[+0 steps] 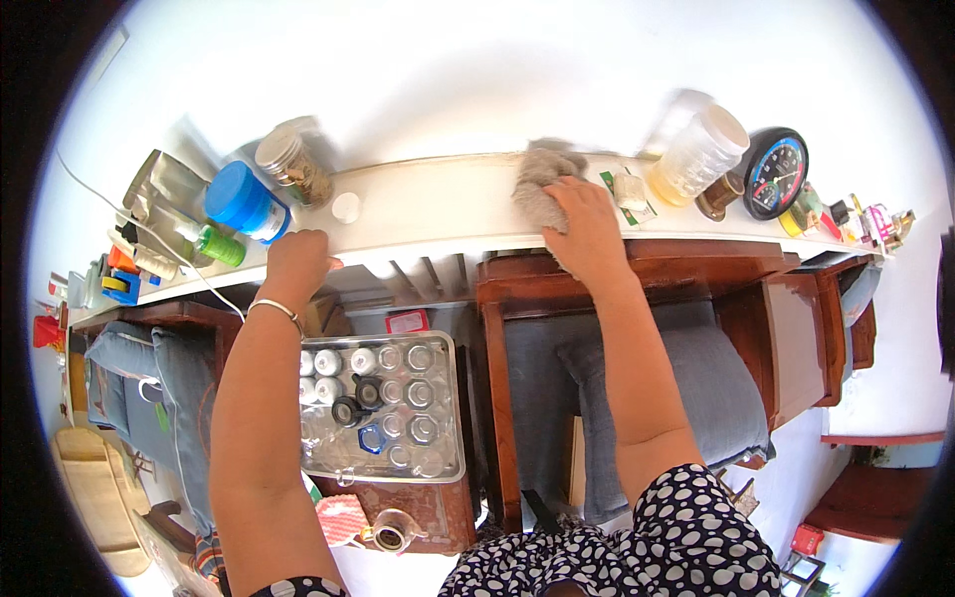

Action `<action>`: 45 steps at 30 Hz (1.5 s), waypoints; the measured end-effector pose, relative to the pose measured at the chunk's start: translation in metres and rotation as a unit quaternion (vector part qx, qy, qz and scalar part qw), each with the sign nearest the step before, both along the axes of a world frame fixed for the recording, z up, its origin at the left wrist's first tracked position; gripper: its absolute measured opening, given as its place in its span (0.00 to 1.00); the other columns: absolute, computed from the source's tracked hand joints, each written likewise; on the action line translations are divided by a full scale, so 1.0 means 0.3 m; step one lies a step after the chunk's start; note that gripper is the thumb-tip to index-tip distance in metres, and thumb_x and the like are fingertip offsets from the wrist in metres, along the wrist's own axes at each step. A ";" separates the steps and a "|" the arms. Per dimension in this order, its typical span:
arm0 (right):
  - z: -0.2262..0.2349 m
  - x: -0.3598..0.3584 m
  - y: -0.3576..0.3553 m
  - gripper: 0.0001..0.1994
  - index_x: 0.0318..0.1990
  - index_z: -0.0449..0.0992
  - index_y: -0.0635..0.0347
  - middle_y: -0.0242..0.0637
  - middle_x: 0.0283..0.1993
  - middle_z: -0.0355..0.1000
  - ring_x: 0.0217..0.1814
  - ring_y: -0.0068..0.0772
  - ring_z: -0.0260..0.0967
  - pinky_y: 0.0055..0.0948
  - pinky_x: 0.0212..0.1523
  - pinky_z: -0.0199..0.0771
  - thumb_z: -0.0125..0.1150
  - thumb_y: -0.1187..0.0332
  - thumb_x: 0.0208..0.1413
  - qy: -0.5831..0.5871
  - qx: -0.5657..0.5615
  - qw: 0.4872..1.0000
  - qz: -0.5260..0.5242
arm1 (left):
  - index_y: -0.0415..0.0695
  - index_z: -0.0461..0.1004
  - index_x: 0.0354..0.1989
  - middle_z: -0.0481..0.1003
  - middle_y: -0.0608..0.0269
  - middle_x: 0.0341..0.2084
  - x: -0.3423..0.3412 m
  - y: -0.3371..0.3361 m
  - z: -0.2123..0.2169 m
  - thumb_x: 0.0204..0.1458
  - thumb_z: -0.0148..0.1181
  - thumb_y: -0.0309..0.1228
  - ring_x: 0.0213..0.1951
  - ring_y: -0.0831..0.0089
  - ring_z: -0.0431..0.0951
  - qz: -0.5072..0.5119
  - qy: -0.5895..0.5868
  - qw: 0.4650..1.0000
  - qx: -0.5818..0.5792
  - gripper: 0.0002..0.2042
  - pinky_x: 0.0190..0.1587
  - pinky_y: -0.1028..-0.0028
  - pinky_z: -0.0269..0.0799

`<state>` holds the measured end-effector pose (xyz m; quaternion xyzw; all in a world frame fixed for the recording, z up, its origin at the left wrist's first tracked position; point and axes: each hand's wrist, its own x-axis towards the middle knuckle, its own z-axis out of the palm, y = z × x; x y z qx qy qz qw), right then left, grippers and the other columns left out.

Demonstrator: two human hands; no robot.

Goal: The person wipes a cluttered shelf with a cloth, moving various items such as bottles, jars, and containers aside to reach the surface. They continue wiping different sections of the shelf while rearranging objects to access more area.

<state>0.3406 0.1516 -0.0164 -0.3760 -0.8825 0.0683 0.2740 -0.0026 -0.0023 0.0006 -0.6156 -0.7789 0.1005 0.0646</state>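
A crumpled grey-brown cloth (543,189) lies against the white ledge (428,204) near the wall. My right hand (582,224) has its fingers over the cloth and presses it to the ledge. My left hand (301,261) is curled closed at the ledge's front edge, beside a blue-lidded jar (244,204); its palm is hidden. Just beyond that hand are a clear jar with a pale lid (293,167) and a small white round lid (346,207). Right of the cloth, a small pale block (629,191) sits on a green-and-white packet.
A tall translucent canister (699,157) and a round dial gauge (776,174) stand further right on the ledge. Below, a clear tray (460,418) holds upturned glasses and bottles. A wooden chair with a grey cushion (676,398) is under my right arm. Leftward are a green-capped bottle (221,246) and a cable.
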 end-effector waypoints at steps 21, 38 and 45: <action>0.019 -0.433 -0.030 0.22 0.48 0.73 0.57 0.39 0.54 0.66 0.56 0.44 0.58 0.40 0.59 0.57 0.63 0.64 0.42 -0.001 -0.072 0.985 0.157 | 0.40 0.74 0.27 0.76 0.53 0.27 0.007 0.013 0.013 0.42 0.62 0.46 0.34 0.55 0.77 0.011 -0.005 1.000 -0.024 0.19 0.36 0.61 0.71; -0.047 -0.122 -0.104 0.21 0.42 0.72 0.54 0.38 0.44 0.66 0.49 0.43 0.60 0.39 0.47 0.61 0.60 0.78 0.34 -0.020 0.160 0.979 0.120 | 0.40 0.77 0.26 0.77 0.52 0.26 0.015 0.004 0.003 0.41 0.64 0.44 0.33 0.57 0.78 0.012 -0.006 1.000 0.002 0.17 0.34 0.62 0.71; -0.056 -0.334 -0.177 0.13 0.35 0.74 0.53 0.35 0.39 0.65 0.46 0.37 0.60 0.37 0.43 0.61 0.58 0.75 0.37 -0.007 0.141 0.978 0.156 | 0.41 0.76 0.26 0.76 0.52 0.27 -0.006 -0.006 -0.007 0.42 0.64 0.44 0.34 0.56 0.77 0.008 0.000 1.000 -0.014 0.17 0.35 0.62 0.71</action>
